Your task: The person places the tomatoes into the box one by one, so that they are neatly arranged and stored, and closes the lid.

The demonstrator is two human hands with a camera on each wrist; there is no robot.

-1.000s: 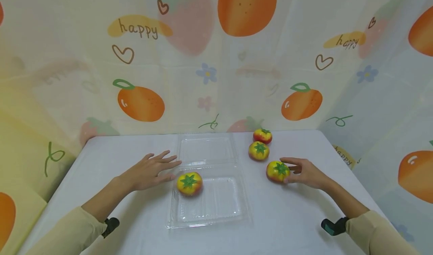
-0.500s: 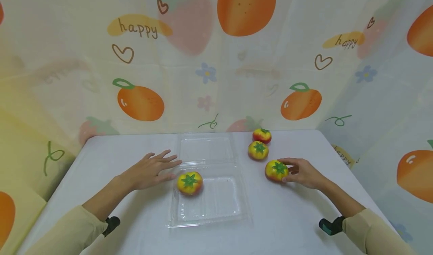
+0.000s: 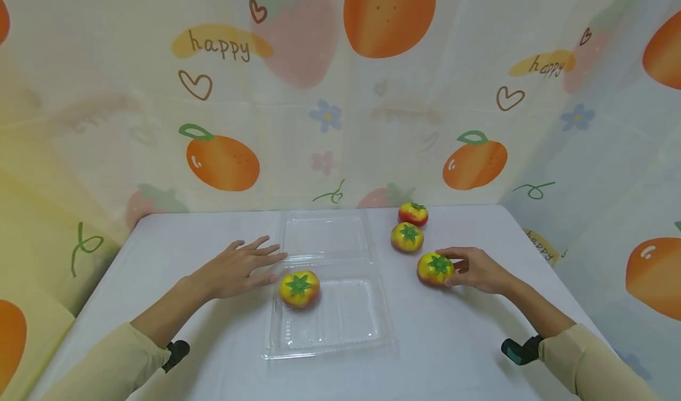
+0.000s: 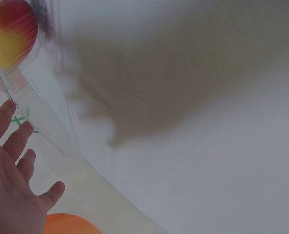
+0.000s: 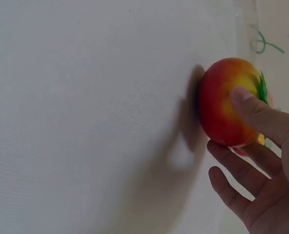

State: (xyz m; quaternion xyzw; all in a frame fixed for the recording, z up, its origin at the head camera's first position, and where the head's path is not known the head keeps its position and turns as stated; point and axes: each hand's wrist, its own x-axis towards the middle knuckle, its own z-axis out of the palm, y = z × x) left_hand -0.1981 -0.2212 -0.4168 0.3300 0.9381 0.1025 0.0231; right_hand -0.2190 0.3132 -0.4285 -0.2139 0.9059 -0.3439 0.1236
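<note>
My right hand (image 3: 481, 271) holds a red-and-yellow tomato (image 3: 435, 269) with a green star-shaped top, right of the clear plastic container. In the right wrist view, the thumb lies on the side of this tomato (image 5: 224, 109) and fingertips meet it from below. The container (image 3: 351, 348) lies with its lid (image 3: 324, 235) folded back flat. A second tomato (image 3: 300, 288) sits at the left inside its base. Just left of that one, my left hand (image 3: 236, 269) is spread with fingers straight, fingertips close to the container's left edge. It holds nothing.
Two more tomatoes, one nearer (image 3: 407, 238) and one behind it (image 3: 413, 214), stand at the back right of the white table (image 3: 207, 353). Behind the table hangs a fruit-patterned cloth (image 3: 351, 135), which continues along both sides.
The right hand and its tomato have shifted very slightly left. My left hand, the container and the other tomatoes stay where they were.
</note>
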